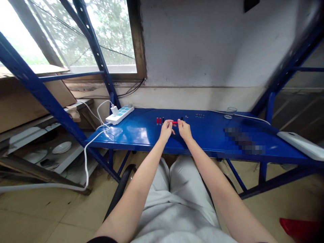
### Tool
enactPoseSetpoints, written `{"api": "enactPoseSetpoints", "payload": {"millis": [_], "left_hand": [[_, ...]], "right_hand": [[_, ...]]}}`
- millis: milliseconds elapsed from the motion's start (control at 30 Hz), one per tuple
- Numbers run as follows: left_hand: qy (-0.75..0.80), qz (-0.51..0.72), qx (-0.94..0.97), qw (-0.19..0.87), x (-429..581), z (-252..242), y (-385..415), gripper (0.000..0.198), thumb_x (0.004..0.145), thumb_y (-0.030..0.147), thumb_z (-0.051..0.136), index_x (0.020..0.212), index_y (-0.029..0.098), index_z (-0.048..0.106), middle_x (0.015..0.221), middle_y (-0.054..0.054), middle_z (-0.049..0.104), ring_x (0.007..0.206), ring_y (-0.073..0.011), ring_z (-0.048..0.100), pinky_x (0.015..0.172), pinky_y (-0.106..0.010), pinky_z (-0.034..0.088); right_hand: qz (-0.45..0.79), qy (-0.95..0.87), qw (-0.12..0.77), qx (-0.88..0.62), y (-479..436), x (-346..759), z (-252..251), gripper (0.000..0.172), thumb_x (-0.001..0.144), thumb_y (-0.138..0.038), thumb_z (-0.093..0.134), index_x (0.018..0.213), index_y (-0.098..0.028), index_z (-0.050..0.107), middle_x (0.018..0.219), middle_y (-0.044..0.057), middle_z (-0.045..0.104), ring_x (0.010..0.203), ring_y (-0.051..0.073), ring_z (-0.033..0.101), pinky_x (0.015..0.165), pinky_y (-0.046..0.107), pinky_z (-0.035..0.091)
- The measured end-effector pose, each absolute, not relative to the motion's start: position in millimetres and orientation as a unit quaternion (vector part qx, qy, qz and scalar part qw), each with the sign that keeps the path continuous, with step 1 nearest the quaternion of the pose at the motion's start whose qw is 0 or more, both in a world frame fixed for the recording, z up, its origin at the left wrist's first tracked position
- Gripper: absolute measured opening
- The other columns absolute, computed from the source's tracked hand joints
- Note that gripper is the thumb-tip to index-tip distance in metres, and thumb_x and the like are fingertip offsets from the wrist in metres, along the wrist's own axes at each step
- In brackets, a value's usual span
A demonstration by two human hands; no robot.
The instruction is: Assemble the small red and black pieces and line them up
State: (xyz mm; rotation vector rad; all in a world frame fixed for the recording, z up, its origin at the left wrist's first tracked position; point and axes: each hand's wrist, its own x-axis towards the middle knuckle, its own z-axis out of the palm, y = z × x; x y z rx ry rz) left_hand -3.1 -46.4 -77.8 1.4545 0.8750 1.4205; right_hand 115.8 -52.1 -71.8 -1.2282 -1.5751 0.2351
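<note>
Above the blue table [136, 131], my left hand [167, 130] and my right hand [184, 130] face each other, closed on the two ends of a short red cylinder [174, 122]. It lies level between my fingertips; its exact kind is too small to tell. Just left of my left hand, two small red cylinders [158, 121] stand side by side, with a black piece [163, 119] beside them. Another small black piece [181, 118] shows behind my right fingers. Farther right are several tiny metallic pieces [199, 115] in rows and a small pale bit [186, 116].
A white power strip [120, 114] with a plugged-in charger and cables occupies the table's left end. Toward the right are a clear glass [230, 113], a blurred dark object [243, 141] and a white flat object [301, 144]. Blue frame posts [95, 44] rise at both sides.
</note>
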Motion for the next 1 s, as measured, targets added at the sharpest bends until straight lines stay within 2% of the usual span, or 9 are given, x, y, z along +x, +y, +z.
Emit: {"api": "enactPoseSetpoints", "payload": {"millis": [300,533,767,1000], "left_hand": [[0.365,0.568,0.589,0.445,-2.5,-79.6,-44.5,0.016,0.087,0.033,0.041,0.089,0.018,0.046,0.075,0.000,0.060,0.038,-0.0035,0.050,0.038,-0.015,0.034],[0.410,0.572,0.563,0.434,-2.0,-77.2,-45.7,0.032,0.086,0.045,0.037,0.075,0.016,0.045,0.063,0.002,0.056,0.036,-0.0030,0.047,0.039,-0.015,0.033],[0.429,0.598,0.527,0.425,-2.8,-76.4,-46.3,0.036,0.084,0.049,0.039,0.075,0.016,0.049,0.057,0.002,0.055,0.034,-0.0043,0.045,0.039,-0.017,0.033],[0.438,0.613,0.510,0.415,-4.6,-76.0,-46.0,0.034,0.086,0.045,0.037,0.074,0.016,0.048,0.057,0.002,0.054,0.034,-0.0041,0.044,0.038,-0.018,0.032]], "right_hand": [[0.113,-0.657,0.539,-0.515,-51.3,115.6,-72.4,0.048,0.086,-0.057,0.026,0.056,-0.021,0.040,0.049,-0.001,0.043,0.050,0.013,0.042,0.052,0.025,0.030],[0.119,-0.660,0.533,-0.515,-54.5,115.3,-69.2,0.049,0.086,-0.057,0.026,0.055,-0.021,0.039,0.051,0.000,0.045,0.053,0.013,0.043,0.055,0.025,0.033],[0.140,-0.650,0.544,-0.511,-57.7,115.5,-66.6,0.052,0.084,-0.061,0.026,0.053,-0.021,0.038,0.051,-0.001,0.044,0.052,0.012,0.041,0.054,0.025,0.033],[0.157,-0.628,0.576,-0.499,-62.0,114.6,-63.5,0.051,0.084,-0.059,0.031,0.052,-0.020,0.036,0.049,-0.002,0.040,0.049,0.011,0.037,0.052,0.025,0.031]]}}
